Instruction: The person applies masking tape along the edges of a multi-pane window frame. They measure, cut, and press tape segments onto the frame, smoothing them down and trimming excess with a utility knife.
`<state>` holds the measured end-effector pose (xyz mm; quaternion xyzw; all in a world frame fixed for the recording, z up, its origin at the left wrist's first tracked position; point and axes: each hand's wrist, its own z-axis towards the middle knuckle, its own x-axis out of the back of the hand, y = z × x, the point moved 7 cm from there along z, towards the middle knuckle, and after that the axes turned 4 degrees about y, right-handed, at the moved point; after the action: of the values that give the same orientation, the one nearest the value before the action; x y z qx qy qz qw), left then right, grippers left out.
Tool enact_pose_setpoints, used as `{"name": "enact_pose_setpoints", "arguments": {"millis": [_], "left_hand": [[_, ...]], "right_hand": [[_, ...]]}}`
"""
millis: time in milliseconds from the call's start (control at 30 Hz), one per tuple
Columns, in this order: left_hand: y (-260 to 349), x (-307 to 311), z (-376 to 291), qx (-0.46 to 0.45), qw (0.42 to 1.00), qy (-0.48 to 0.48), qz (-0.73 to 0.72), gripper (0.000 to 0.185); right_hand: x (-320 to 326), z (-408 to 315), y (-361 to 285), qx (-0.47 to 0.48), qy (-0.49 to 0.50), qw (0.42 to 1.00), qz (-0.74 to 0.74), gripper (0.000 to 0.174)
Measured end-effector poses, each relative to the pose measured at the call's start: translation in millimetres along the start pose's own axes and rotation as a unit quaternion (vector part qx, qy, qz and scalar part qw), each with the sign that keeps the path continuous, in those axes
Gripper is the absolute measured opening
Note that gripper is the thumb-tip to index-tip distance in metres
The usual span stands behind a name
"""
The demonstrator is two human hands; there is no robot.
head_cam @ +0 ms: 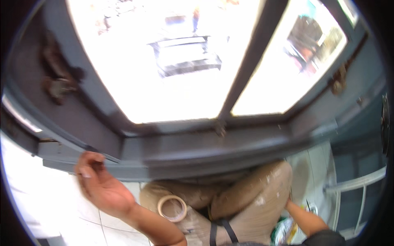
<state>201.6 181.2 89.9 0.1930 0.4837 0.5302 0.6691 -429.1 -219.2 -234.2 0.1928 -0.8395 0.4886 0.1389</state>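
My left hand is raised beside the grey sill at the lower left, palm up and fingers curled. The palm is bare; whether the blurred fingertips pinch something small or touch the grey frame edge cannot be told. A roll of masking tape lies on the left thigh of my bent, stained brown trousers. My right forearm reaches down at the lower right, and my right hand is almost wholly hidden behind the right knee.
Ahead stands a grey window frame with bright openings and a latch at its foot. White floor tiles lie below. A green and white container is beside my right forearm. A pale curved rail crosses the right side.
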Motion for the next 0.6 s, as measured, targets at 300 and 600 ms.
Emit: {"name": "enact_pose_setpoints", "arguments": {"millis": [300, 600], "left_hand": [[7.5, -21.7, -7.1, 0.014, 1.000, 0.007, -0.020, 0.018], [9.8, -19.9, -4.2, -0.004, 0.999, -0.032, -0.011, 0.021]], "right_hand": [[36.4, -145.8, -266.0, 0.493, 0.248, 0.828, -0.100, 0.013], [-259.3, -393.8, -488.4, 0.781, -0.150, 0.589, 0.140, 0.005]]}}
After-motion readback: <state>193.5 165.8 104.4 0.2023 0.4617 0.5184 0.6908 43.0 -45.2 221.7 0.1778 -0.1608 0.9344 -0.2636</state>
